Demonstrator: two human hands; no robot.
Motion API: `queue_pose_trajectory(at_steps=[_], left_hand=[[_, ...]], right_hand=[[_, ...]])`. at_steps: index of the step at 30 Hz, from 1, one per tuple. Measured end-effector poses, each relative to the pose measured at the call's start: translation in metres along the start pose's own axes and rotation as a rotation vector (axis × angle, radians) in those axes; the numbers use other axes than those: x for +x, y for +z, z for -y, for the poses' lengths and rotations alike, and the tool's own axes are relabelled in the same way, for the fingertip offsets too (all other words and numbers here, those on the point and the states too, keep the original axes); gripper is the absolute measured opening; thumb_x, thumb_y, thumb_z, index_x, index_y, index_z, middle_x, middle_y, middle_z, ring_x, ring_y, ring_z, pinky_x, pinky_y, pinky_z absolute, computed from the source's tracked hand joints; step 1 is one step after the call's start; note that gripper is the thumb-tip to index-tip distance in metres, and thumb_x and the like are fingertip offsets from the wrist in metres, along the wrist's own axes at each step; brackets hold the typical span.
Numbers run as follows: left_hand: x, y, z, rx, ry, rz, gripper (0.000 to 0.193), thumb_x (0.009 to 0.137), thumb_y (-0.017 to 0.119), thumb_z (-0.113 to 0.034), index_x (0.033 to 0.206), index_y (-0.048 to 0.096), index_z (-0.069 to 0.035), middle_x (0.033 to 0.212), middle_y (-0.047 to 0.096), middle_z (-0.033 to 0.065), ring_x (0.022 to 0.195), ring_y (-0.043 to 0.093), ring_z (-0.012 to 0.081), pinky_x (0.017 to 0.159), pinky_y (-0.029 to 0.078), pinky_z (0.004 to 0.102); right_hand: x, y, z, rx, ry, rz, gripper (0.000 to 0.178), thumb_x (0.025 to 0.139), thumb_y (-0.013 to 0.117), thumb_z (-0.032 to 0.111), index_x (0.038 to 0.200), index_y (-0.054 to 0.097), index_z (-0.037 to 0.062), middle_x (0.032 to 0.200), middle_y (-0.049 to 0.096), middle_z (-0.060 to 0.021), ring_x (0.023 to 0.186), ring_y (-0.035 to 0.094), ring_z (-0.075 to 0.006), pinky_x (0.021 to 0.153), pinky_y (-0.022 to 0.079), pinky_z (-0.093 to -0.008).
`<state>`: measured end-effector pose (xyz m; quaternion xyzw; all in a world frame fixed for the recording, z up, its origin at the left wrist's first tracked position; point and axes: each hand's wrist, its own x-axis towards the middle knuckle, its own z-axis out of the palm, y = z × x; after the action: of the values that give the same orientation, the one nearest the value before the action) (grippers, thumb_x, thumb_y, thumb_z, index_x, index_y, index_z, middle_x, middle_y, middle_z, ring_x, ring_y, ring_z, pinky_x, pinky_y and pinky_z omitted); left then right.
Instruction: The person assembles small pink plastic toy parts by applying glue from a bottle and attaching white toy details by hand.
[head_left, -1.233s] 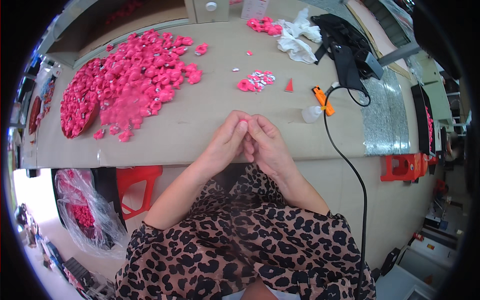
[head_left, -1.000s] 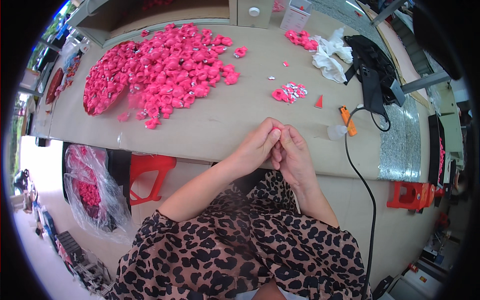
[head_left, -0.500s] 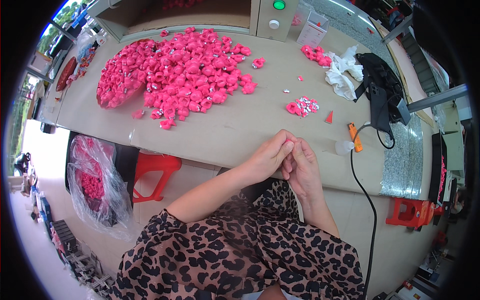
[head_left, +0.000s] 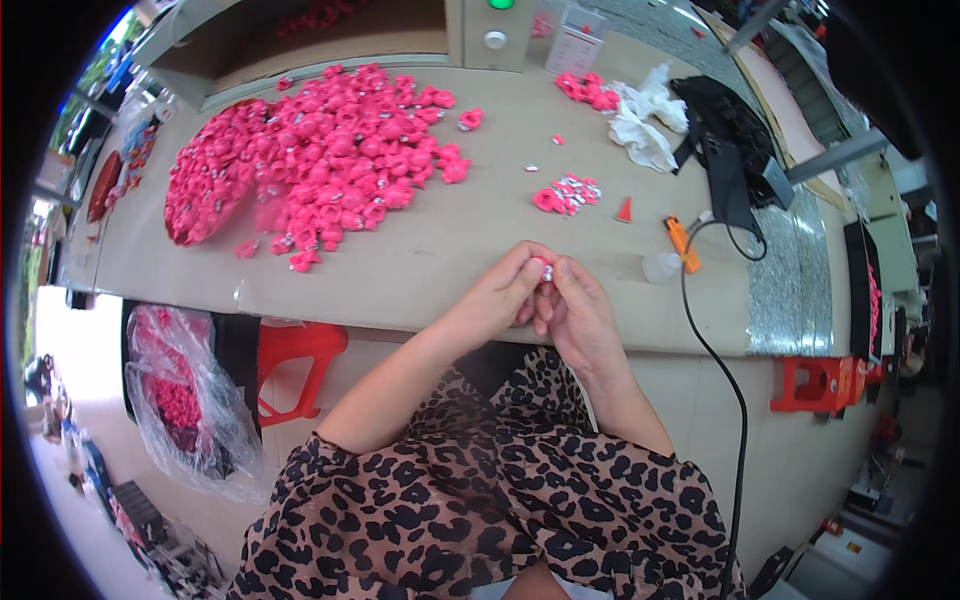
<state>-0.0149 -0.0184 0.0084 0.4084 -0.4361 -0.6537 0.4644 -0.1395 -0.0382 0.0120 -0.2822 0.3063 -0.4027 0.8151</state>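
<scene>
My left hand [head_left: 503,292] and my right hand [head_left: 582,308] meet over the table's near edge. Between their thumbs and fingertips they pinch a small pink plastic piece with a silvery-white part [head_left: 545,271]; the fingers hide most of it. Beyond my hands is a little cluster of pink and silver-white bits [head_left: 569,195]. A small red triangular piece [head_left: 625,210] lies to its right. Off to the left, similar pink plastic pieces [head_left: 350,150] form a big heap, which runs into a filled red-rimmed bowl [head_left: 212,240].
An orange tool [head_left: 683,245] and a translucent bottle [head_left: 660,267] sit right of my hands, near a black cable [head_left: 712,355]. Farther back are crumpled white tissue [head_left: 640,130], a black bag [head_left: 715,110] and a white box [head_left: 576,40]. A plastic-lined bin [head_left: 180,395] stands at left.
The view has shifted, so the table's things appear farther left. My hands have turned slightly, and the pink piece's silvery part now shows between the thumbs.
</scene>
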Motion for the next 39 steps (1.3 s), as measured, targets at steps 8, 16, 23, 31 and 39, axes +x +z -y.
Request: queue_pose_trajectory(at_steps=[8,16,23,31,39], left_hand=[[0.001,0.001,0.001,-0.004,-0.050,0.002,0.025,0.092,0.029,-0.030,0.098,0.040,-0.008,0.061,0.046,-0.0009,0.046,0.042,0.0042,0.041,0.029,0.0145],[0.001,0.004,0.003,0.037,0.005,0.001,0.023,0.091,0.030,-0.028,0.094,0.039,-0.007,0.063,0.042,-0.0006,0.046,0.041,0.0048,0.040,0.032,0.0154],[-0.001,0.010,-0.002,0.033,-0.004,-0.028,0.022,0.092,0.030,-0.027,0.094,0.039,-0.007,0.063,0.041,0.0000,0.045,0.039,0.0050,0.039,0.032,0.0160],[-0.002,0.013,-0.008,0.090,0.032,-0.065,0.023,0.092,0.029,-0.027,0.092,0.040,-0.007,0.060,0.041,-0.0014,0.044,0.037,0.0037,0.039,0.030,0.0150],[0.001,0.003,-0.003,0.301,0.206,-0.159,0.025,0.087,0.043,-0.016,0.110,0.039,-0.008,0.075,0.046,-0.0003,0.058,0.045,0.0048,0.051,0.039,0.0157]], right_hand=[[0.000,-0.005,-0.006,-0.027,-0.050,0.065,0.021,0.087,0.044,0.023,0.084,0.048,0.0035,0.056,0.047,-0.0019,0.048,0.049,-0.0105,0.040,0.041,-0.0204],[-0.002,-0.004,-0.007,-0.020,-0.048,0.065,0.021,0.088,0.042,0.023,0.084,0.048,0.0040,0.061,0.049,-0.0024,0.048,0.050,-0.0095,0.040,0.043,-0.0203],[-0.003,-0.002,-0.005,-0.002,-0.070,0.089,0.021,0.088,0.042,0.023,0.086,0.048,0.0039,0.063,0.049,-0.0024,0.049,0.049,-0.0090,0.041,0.043,-0.0205],[-0.003,-0.003,-0.006,-0.017,-0.064,0.072,0.021,0.088,0.042,0.024,0.088,0.048,0.0037,0.065,0.049,-0.0029,0.050,0.049,-0.0095,0.042,0.043,-0.0209],[-0.003,-0.005,0.003,0.132,0.002,-0.063,0.022,0.087,0.045,0.026,0.082,0.049,0.0046,0.063,0.048,-0.0005,0.047,0.046,-0.0070,0.042,0.041,-0.0207]])
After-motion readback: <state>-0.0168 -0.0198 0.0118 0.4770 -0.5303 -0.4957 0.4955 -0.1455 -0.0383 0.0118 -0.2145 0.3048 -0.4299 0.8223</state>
